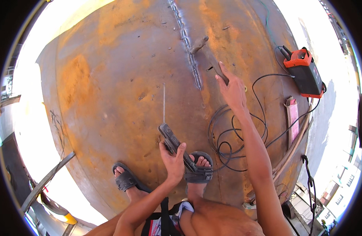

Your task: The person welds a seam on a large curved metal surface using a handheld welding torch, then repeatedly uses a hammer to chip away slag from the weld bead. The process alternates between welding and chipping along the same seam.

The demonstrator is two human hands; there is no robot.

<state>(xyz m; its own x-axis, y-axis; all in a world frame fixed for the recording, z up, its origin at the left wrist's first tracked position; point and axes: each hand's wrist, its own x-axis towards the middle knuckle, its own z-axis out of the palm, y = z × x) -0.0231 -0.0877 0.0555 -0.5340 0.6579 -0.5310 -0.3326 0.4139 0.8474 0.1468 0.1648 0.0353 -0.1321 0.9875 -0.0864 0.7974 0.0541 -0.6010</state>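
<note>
The hands (174,161) hold a black electrode holder (170,136), left, and a hammer (211,58), right, near a weld seam (184,33).

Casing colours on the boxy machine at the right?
The boxy machine is black with orange-red ends; best seen in the head view, the only one.

A: What's that at the upper right of the frame?
B: A boxy orange-and-black machine (306,76), standing near the edge.
A: And just below it?
B: A long, narrow pink box (293,120). Beside that runs a brown strip (294,151); its material I can't tell.
A: Anything lower right?
B: A dark chain (309,181), stretched roughly top to bottom.
A: The lower left?
B: A grey curved bar (48,179), slanting, with a yellow patch (69,218) below.
A: Top right?
B: A thin green wire (267,24).
</note>
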